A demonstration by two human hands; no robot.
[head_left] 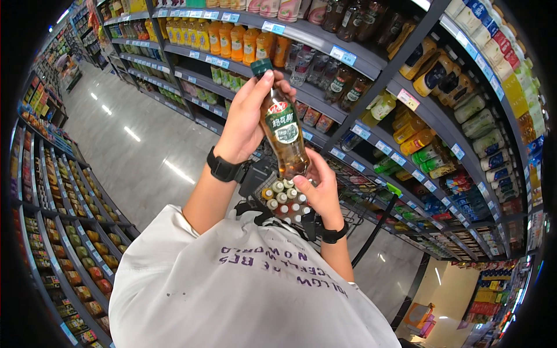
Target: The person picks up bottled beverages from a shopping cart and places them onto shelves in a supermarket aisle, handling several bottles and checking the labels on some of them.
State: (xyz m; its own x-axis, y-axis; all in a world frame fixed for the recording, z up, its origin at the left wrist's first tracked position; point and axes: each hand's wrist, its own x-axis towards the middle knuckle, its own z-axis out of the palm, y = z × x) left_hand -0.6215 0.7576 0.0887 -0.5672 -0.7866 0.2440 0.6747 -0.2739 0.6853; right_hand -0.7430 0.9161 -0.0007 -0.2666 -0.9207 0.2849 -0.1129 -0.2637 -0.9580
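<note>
A plastic drink bottle (283, 130) with a dark green cap, a green and red label and amber liquid is held up before my chest, tilted with its cap toward the upper left. My left hand (248, 113) wraps the neck and shoulder, thumb up near the cap. My right hand (318, 184) grips the bottle's base between thumb and fingers. Below the bottle, several capped bottles (284, 200) stand in a shopping cart (258, 177), partly hidden by my hands and shirt. Similar dark bottles (351, 93) stand on the shelf beyond my right hand.
Tall drink shelves (313, 35) with price tags run along the front and right, holding orange juice bottles (237, 40) and other drinks. Packaged goods fill another shelf (64, 243) on the left. A grey shiny aisle floor (148, 151) lies between. A thin black pole (377, 229) stands right of the cart.
</note>
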